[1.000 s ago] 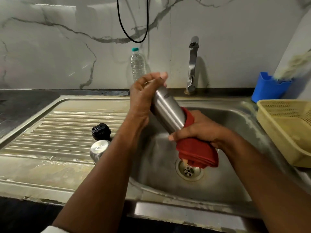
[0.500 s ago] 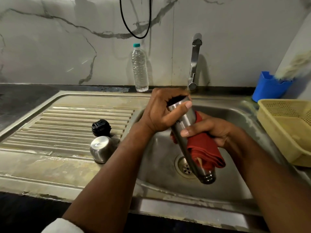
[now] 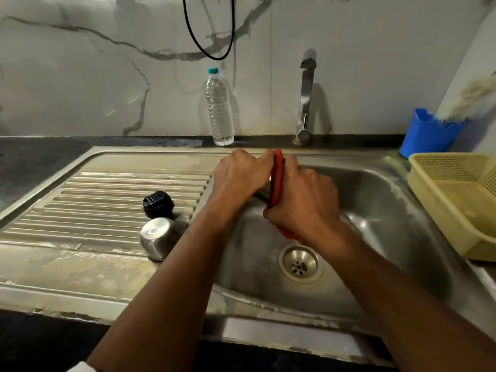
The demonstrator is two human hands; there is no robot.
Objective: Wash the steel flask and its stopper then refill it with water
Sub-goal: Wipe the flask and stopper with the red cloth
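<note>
Over the sink basin [image 3: 381, 210] both hands meet around the steel flask [image 3: 264, 193], of which only a sliver shows between them. My left hand [image 3: 239, 178] grips the flask's upper part. My right hand [image 3: 303, 202] wraps a red cloth [image 3: 277, 178] around the flask's body. On the ribbed drainboard [image 3: 94, 205] to the left, the black stopper [image 3: 157, 204] stands beside the steel cap [image 3: 158, 237], which lies mouth down. The tap [image 3: 306, 95] rises behind the basin, with no water visible.
A clear plastic water bottle [image 3: 218, 108] stands at the wall behind my hands. A blue cup [image 3: 429, 135] and a yellow plastic basket [image 3: 456, 200] sit at the right. The drain [image 3: 299, 263] lies below my right hand. A black cable [image 3: 212, 44] hangs on the wall.
The flask has swung from slanting down across the basin to being hidden between my hands. My right hand with the cloth slid up the flask toward my left hand.
</note>
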